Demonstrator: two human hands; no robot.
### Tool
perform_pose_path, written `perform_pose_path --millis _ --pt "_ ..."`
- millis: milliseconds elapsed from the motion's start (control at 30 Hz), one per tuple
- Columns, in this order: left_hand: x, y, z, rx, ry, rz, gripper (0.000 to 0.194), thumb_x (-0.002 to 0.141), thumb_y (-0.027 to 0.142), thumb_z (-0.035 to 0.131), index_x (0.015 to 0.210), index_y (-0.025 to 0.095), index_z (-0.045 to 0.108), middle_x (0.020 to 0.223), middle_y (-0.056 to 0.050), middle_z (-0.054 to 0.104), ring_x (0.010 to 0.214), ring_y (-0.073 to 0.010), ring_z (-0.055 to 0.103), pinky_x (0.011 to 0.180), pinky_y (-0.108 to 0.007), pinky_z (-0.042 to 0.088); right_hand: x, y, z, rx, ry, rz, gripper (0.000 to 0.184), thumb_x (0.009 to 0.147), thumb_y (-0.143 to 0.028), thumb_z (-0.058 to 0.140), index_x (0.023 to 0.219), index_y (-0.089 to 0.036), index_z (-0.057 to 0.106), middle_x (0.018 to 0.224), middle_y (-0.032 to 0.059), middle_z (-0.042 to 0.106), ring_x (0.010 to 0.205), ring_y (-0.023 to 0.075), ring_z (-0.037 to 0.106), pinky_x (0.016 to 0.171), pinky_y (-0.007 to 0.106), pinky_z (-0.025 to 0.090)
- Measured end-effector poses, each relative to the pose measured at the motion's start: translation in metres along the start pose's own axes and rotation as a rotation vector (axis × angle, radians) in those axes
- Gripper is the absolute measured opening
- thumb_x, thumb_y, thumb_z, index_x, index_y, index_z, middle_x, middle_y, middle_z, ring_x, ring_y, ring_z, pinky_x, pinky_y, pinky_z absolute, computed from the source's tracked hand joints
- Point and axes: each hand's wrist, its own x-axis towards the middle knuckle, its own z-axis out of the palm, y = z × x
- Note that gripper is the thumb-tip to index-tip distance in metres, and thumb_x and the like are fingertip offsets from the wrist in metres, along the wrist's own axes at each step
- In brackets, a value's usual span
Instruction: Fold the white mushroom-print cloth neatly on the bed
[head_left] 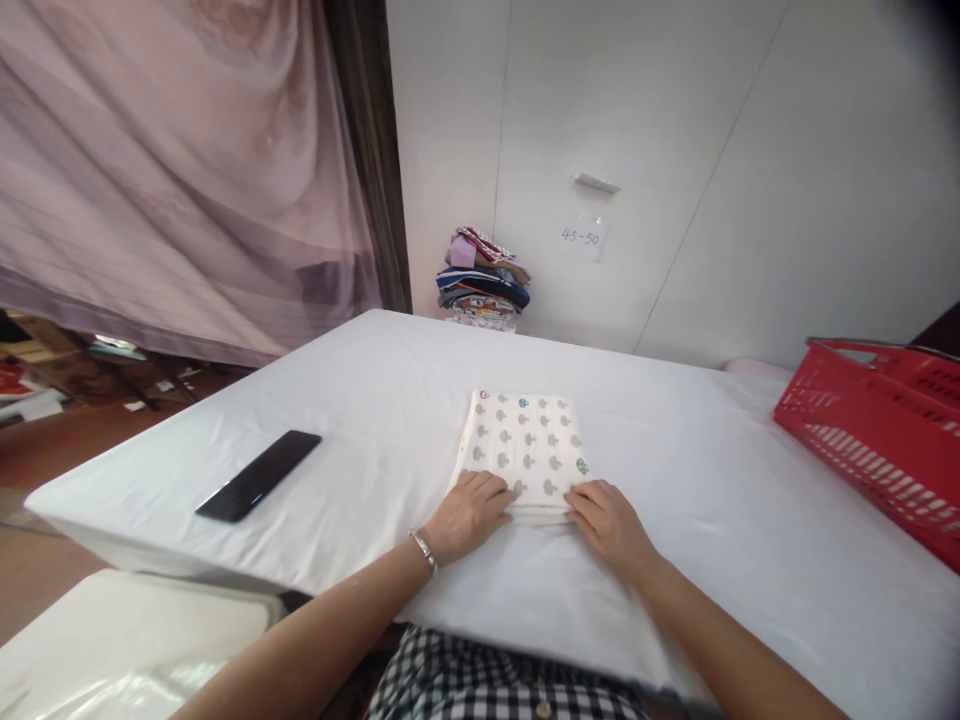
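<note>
A folded white cloth (529,435) with a print of grey mushroom shapes and a few coloured ones lies flat in front of me on the white-covered table. My left hand (471,515) is at its near left corner, fingers curled over the edge. At the near right corner, my right hand (606,520) pinches the edge between thumb and fingers. Several layers show along the near fold. The underside of the cloth and both thumb tips are hidden.
A black phone (259,476) rests on the table at the left. A red plastic basket (874,430) stands at the right edge. Folded clothes (484,280) are stacked behind the table's far edge, by the white wall. A pink curtain (187,150) hangs at the left.
</note>
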Motion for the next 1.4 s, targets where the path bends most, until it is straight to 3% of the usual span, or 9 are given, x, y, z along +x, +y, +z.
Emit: perform_pose_path --millis 267,367,467,633,733,833,1000,1200,1400 --pt "0.002 0.003 0.010 0.046 0.061 -0.023 0.018 0.090 0.020 0.045 0.085 0.018 0.062 0.079 -0.004 0.058 0.074 -0.0164 0.047 0.066 -0.031 0.035 0.029 -0.004 -0.019 0.136 -0.004 -0.024 0.019 0.088 -0.022 0.045 0.084 -0.021 0.064 0.081 0.0055 0.061 0.075 0.0180 0.055 0.069 0.035 0.045" --pt "0.000 0.005 0.007 0.037 0.063 -0.013 0.018 0.090 0.020 0.045 0.087 0.018 0.063 0.079 -0.004 0.059 0.074 -0.0164 0.049 0.066 -0.031 0.036 0.061 -0.011 -0.018 0.174 0.042 -0.053 0.026 0.089 -0.026 0.043 0.107 -0.022 0.061 0.108 0.0096 0.062 0.101 0.0227 0.055 0.087 0.042 0.043" --pt "-0.005 0.006 -0.001 -0.031 0.041 -0.046 0.019 0.091 0.026 0.045 0.090 0.019 0.063 0.081 -0.004 0.060 0.076 -0.0168 0.051 0.069 -0.032 0.039 0.076 -0.019 -0.001 0.117 -0.189 0.036 0.046 0.090 -0.042 0.041 0.131 -0.022 0.045 0.141 0.0109 0.041 0.132 0.0282 0.031 0.105 0.051 0.025" --pt "0.009 -0.002 -0.016 -0.210 0.027 -0.278 0.030 0.093 0.029 0.039 0.077 0.019 0.062 0.074 -0.003 0.061 0.072 -0.0144 0.056 0.065 -0.027 0.044 0.068 -0.025 0.025 0.106 -0.489 0.163 0.059 0.093 -0.053 0.020 0.144 -0.024 0.023 0.153 0.0060 0.014 0.141 0.0220 0.007 0.111 0.048 0.005" --pt "0.035 -0.016 -0.013 -0.143 0.076 -0.387 0.023 0.090 0.032 0.044 0.097 0.020 0.062 0.098 -0.006 0.065 0.094 -0.0191 0.058 0.078 -0.031 0.046 0.066 -0.025 0.024 0.110 -0.505 0.179 0.061 0.092 -0.055 0.021 0.145 -0.023 0.020 0.153 0.0062 0.011 0.141 0.0219 0.003 0.111 0.048 0.001" --pt "0.052 -0.029 0.003 -0.035 0.034 -0.452 0.040 0.084 0.036 0.054 0.118 0.014 0.054 0.134 -0.015 0.047 0.127 -0.0308 0.038 0.102 -0.047 0.032 0.071 -0.020 0.017 0.156 -0.524 0.171 0.061 0.092 -0.055 0.024 0.144 -0.023 0.024 0.153 0.0074 0.014 0.141 0.0225 0.007 0.111 0.048 0.005" --pt "0.049 -0.038 0.028 -0.051 -0.068 -0.557 0.049 0.088 0.043 0.045 0.128 0.016 0.046 0.143 -0.016 0.036 0.136 -0.0316 0.023 0.105 -0.057 0.022 0.071 0.004 0.014 0.121 -0.433 0.310 0.054 0.090 -0.049 0.036 0.137 -0.023 0.039 0.151 0.0079 0.023 0.140 0.0258 0.012 0.109 0.053 0.009" --pt "0.041 -0.040 0.026 -0.177 -0.004 -0.616 0.046 0.086 0.043 0.047 0.126 0.019 0.047 0.146 -0.013 0.032 0.137 -0.0292 0.020 0.104 -0.053 0.028 0.055 0.019 0.028 0.197 -0.360 0.443 0.055 0.090 -0.048 0.034 0.138 -0.023 0.036 0.152 0.0063 0.018 0.140 0.0251 0.007 0.108 0.055 0.016" --pt "0.035 -0.057 0.025 -0.497 0.136 -1.029 0.062 0.082 0.042 0.053 0.134 0.014 0.035 0.142 -0.020 0.035 0.131 -0.0307 0.034 0.103 -0.046 0.032 0.056 0.035 0.028 0.610 -0.041 0.805 0.061 0.082 -0.044 0.050 0.138 -0.024 0.036 0.151 0.0073 0.023 0.138 0.0231 0.020 0.110 0.045 0.023"
